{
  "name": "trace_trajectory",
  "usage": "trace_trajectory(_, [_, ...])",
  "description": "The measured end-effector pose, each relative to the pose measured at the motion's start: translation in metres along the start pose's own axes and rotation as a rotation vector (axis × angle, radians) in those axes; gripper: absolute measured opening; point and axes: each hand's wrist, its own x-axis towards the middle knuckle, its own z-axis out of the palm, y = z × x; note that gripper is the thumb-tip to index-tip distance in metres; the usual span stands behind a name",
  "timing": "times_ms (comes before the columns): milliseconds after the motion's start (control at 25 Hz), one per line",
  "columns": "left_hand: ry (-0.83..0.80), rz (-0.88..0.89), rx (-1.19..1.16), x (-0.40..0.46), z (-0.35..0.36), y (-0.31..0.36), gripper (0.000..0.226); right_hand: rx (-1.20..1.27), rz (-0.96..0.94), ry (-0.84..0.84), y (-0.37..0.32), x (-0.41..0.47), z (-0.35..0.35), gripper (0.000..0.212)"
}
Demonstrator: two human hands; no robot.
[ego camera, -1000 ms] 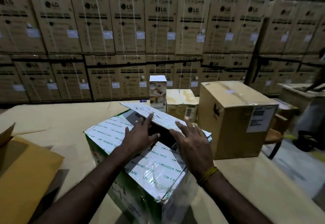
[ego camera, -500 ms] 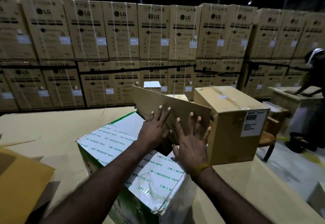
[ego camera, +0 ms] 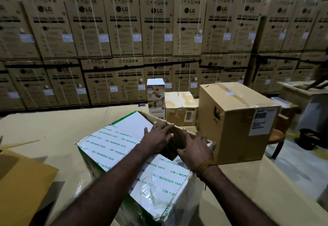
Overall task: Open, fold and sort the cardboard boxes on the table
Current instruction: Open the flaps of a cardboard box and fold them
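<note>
From the head view, we are reaching both arms forward over the white tape box [ego camera: 113, 144] on the table [ego camera: 44, 128]; our left hand [ego camera: 157, 138] and right hand [ego camera: 196, 148] are pressing its brown flap [ego camera: 177, 137], fingers straight, slightly spread.

The inside of the white box [ego camera: 113, 144] is dark behind the left hand [ego camera: 158, 137] and right hand [ego camera: 195, 147]; whether their fingertips curl over the brown flap cannot be told. The bottom edge cuts off the box's near corner. The yellow carton [ego camera: 23, 181] runs off the left edge. The worker [ego camera: 319, 82] at the right edge is blurred and cropped.
</note>
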Motion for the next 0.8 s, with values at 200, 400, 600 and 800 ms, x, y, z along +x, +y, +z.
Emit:
trace_trajectory(200, [0.098, -0.004, -0.131, -0.018, -0.010, -0.011, 0.044, 0.047, 0.019, 0.043, -0.005, -0.005, -0.005, 0.066])
trace_trajectory(400, [0.116, 0.093, -0.238, -0.059, -0.021, -0.034, 0.047, 0.207, -0.074, 0.012, -0.027, -0.035, -0.010, 0.067])
trace_trajectory(600, [0.040, 0.117, -0.078, -0.098, -0.031, -0.059, 0.040, 0.183, -0.196, -0.190, -0.058, -0.077, -0.014, 0.092])
trace_trajectory(800, [0.372, 0.195, -0.122, -0.124, -0.044, -0.060, 0.043, 0.144, -0.189, 0.146, -0.082, -0.108, -0.044, 0.076])
